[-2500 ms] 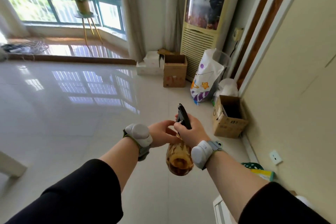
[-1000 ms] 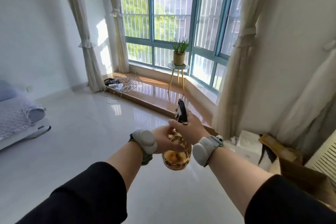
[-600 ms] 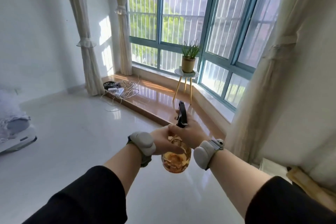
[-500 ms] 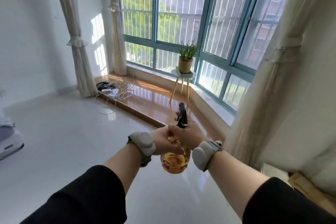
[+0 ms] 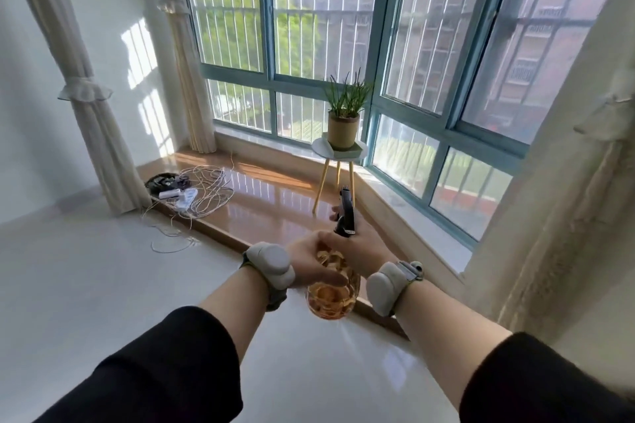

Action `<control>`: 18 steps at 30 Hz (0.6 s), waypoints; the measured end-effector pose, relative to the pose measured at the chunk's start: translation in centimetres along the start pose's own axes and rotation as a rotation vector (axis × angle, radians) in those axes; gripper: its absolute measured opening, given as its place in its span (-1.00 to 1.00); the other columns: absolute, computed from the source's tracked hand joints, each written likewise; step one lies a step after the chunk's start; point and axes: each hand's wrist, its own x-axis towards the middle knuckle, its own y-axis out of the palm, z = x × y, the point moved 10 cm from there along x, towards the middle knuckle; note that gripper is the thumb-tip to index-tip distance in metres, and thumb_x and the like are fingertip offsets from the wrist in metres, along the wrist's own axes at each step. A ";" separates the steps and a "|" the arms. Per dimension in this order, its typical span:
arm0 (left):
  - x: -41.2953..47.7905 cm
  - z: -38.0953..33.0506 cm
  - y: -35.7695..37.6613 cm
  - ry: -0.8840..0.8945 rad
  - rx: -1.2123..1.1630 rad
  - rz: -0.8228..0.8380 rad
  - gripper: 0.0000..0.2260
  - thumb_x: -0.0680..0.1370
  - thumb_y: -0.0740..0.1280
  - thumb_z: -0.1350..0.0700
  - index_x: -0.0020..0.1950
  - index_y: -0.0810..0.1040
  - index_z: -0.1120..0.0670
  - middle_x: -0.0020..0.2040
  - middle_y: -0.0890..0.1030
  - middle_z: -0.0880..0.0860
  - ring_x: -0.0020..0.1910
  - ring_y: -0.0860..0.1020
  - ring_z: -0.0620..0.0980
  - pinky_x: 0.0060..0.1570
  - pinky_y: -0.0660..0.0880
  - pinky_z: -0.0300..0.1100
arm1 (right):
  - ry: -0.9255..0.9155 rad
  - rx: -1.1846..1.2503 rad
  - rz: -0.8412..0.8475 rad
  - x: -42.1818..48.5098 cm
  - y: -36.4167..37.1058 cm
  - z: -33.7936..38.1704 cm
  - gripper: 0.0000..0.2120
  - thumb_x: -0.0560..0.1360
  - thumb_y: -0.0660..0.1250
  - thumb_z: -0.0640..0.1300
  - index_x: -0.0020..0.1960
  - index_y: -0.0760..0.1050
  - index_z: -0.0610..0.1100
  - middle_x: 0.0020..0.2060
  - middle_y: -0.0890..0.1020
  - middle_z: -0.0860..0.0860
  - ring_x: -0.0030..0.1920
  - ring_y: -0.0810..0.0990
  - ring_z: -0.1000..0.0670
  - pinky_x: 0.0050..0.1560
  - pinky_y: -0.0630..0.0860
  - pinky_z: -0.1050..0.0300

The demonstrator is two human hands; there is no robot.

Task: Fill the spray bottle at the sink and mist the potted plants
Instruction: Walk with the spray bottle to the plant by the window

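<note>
I hold an amber glass spray bottle (image 5: 331, 299) with a black trigger head (image 5: 346, 213) in front of me, above the floor. My left hand (image 5: 314, 263) wraps the bottle's upper body. My right hand (image 5: 360, 247) grips the neck below the trigger head. The nozzle points toward a potted plant (image 5: 344, 113) with thin green leaves in a tan pot. That pot stands on a small round stool (image 5: 340, 156) with wooden legs on the bay-window ledge, well beyond the bottle.
A glossy wooden window ledge (image 5: 261, 196) runs below teal-framed windows. A tangle of white cables and small devices (image 5: 190, 191) lies on its left part. Tied cream curtains (image 5: 86, 93) hang left, another curtain (image 5: 563, 182) at right. White tile floor (image 5: 103, 285) spreads below.
The view has swung from the room's corner to the bay window and come closer to the plant. Both hands keep the same hold on the bottle.
</note>
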 end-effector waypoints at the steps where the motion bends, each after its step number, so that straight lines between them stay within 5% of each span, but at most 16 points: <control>1: 2.5 0.3 -1.4 -0.011 0.001 -0.004 -0.45 0.31 0.52 0.02 0.24 0.42 -0.06 0.02 0.57 -0.15 0.05 0.54 -0.10 0.02 0.45 -0.17 | -0.010 0.018 0.017 3.1 -0.1 0.0 -0.46 0.32 0.44 0.09 0.25 0.34 0.09 0.15 0.51 0.05 0.17 0.52 -0.01 0.23 0.48 -0.06; 6: 12.5 1.7 -10.2 -0.017 0.000 -0.097 -0.49 0.25 0.53 -0.03 0.14 0.45 -0.15 -0.10 0.57 -0.28 -0.09 0.55 -0.30 -0.12 0.46 -0.39 | -0.066 0.049 0.096 16.1 0.7 1.9 -0.59 0.44 0.41 0.03 0.22 0.33 0.07 0.00 0.52 0.11 0.02 0.55 0.09 -0.03 0.48 0.25; 13: 26.0 3.8 -20.1 0.045 0.014 -0.126 -0.38 0.26 0.53 -0.01 0.28 0.41 -0.07 -0.08 0.52 -0.32 -0.08 0.50 -0.31 -0.14 0.38 -0.45 | -0.047 0.003 0.041 33.1 1.3 1.5 -0.67 0.42 0.40 0.04 0.12 0.42 0.00 -0.10 0.57 0.00 -0.04 0.59 -0.03 0.03 0.55 0.06; 18: 38.2 4.7 -25.9 0.135 0.061 -0.072 -0.33 0.16 0.50 -0.14 0.24 0.38 -0.19 0.07 0.54 -0.18 0.11 0.51 -0.12 0.09 0.43 -0.18 | 0.018 -0.082 -0.139 45.7 -1.3 0.1 -0.85 0.43 0.34 -0.12 -0.04 0.44 0.03 -0.21 0.56 0.05 -0.23 0.52 0.13 -0.33 0.36 0.37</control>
